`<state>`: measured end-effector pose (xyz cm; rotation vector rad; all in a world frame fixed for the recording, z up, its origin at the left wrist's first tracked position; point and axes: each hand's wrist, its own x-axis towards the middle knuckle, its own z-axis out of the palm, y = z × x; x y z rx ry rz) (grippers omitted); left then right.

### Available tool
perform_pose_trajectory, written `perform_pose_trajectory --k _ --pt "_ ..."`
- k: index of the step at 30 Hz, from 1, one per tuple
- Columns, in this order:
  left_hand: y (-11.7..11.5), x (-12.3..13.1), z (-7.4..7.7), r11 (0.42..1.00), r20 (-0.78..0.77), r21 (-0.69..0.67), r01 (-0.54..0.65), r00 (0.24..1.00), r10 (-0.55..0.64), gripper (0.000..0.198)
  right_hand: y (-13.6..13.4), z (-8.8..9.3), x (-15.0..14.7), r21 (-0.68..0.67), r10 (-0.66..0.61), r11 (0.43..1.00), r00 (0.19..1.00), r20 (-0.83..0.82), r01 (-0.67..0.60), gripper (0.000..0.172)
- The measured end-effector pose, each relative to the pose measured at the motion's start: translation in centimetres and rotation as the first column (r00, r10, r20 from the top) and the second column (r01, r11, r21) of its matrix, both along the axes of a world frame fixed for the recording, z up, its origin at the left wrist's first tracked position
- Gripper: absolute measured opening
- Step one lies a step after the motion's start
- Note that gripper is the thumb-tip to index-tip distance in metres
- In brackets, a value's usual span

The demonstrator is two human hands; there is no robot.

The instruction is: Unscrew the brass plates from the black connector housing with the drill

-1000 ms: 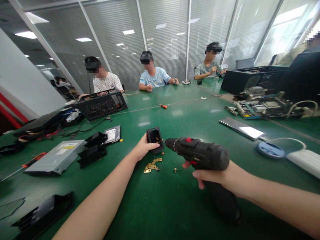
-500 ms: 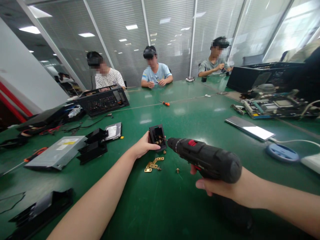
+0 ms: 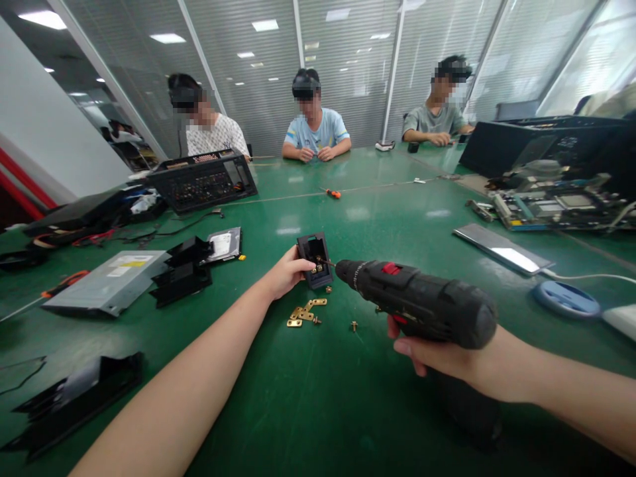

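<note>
Black plastic forms the small open-faced socket housing [image 3: 315, 260] that stands tilted on edge on the green table [image 3: 318, 411], and everything below is placed against it. Inside its hollow sit brass terminals, too small to count. The left hand [image 3: 285, 273] clasps the housing from its left side, thumb over the front edge. From the right, the one cordless drill [image 3: 420, 301] points at it, its bit tip touching the brass inside; the right hand [image 3: 444, 354] is wrapped tight around the drill's grip. Just below the housing, on the table, lies a small cluster of brass plates [image 3: 304, 311], the count unclear where they overlap, with two loose brass screws [image 3: 354, 325] near them. Well to the housing's left are one grey optical drive [image 3: 106, 281], two black plastic brackets [image 3: 181, 275] and one hard disk [image 3: 223, 245]. Beyond it lies one orange-handled screwdriver [image 3: 333, 193]. To its right rest one flat silver panel [image 3: 501, 248] and one motherboard [image 3: 546, 205]. Three people [image 3: 316, 126] sit at the far side.
</note>
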<state>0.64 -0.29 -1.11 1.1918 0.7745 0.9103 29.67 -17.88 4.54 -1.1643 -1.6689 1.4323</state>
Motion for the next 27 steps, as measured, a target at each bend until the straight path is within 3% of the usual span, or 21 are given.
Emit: perform_pose_trajectory --k 5,10,14,21,27 --pt "0.1 -0.1 0.1 0.999 0.003 0.001 0.033 0.999 -0.033 0.069 -0.1 1.1 -0.1 -0.015 0.027 1.000 0.999 0.042 -0.027 0.024" --pt "-0.1 -0.3 0.5 0.999 -0.009 -0.027 0.023 1.000 -0.023 0.068 -0.2 1.2 -0.3 -0.043 -0.009 0.999 1.000 -0.008 0.008 0.040" --pt "-0.2 -0.3 0.5 0.999 -0.005 -0.031 0.009 1.000 -0.009 0.066 -0.2 1.1 -0.6 -0.026 0.003 1.000 1.000 0.015 -0.003 0.031" --pt "-0.4 -0.3 0.5 0.999 -0.003 -0.050 -0.019 1.000 0.019 0.061 -0.2 1.2 -0.8 -0.053 -0.013 0.999 1.000 -0.012 0.012 0.070" --pt "-0.5 -0.2 0.8 0.997 -0.011 -0.069 -0.037 0.999 0.037 0.061 -0.1 1.6 -1.0 -0.079 0.019 0.997 1.000 -0.004 -0.020 0.069"
